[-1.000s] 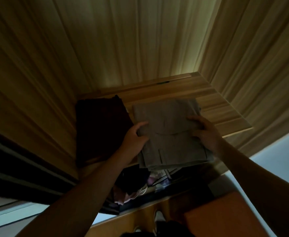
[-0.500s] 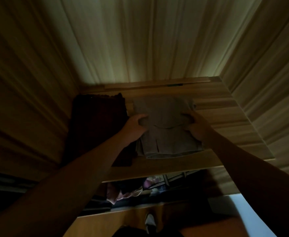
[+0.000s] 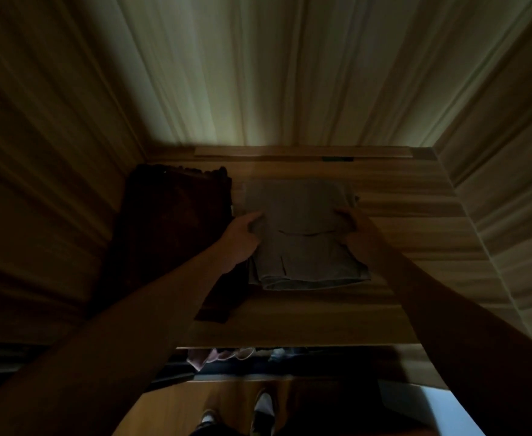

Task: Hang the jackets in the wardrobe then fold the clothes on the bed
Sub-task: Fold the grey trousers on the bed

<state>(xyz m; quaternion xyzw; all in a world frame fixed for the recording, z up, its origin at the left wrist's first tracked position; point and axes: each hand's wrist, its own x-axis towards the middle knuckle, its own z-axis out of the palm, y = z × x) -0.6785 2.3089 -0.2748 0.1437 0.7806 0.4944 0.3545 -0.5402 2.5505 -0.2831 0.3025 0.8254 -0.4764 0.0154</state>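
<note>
The folded grey garment (image 3: 302,240) lies flat on the wooden wardrobe shelf (image 3: 415,247), its left edge just beside a dark folded garment (image 3: 170,234). Both forearms reach in from below. The left hand (image 3: 239,240) curls its fingers round the grey garment's left edge, gripping it. The right hand (image 3: 356,228) rests against the right edge; in this dim light I cannot tell whether it pinches the cloth.

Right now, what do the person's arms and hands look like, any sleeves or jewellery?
Both forearms are bare, no sleeves in view. The left hand and right hand wear no gloves; no watch or ring shows, though light is dim.
</note>
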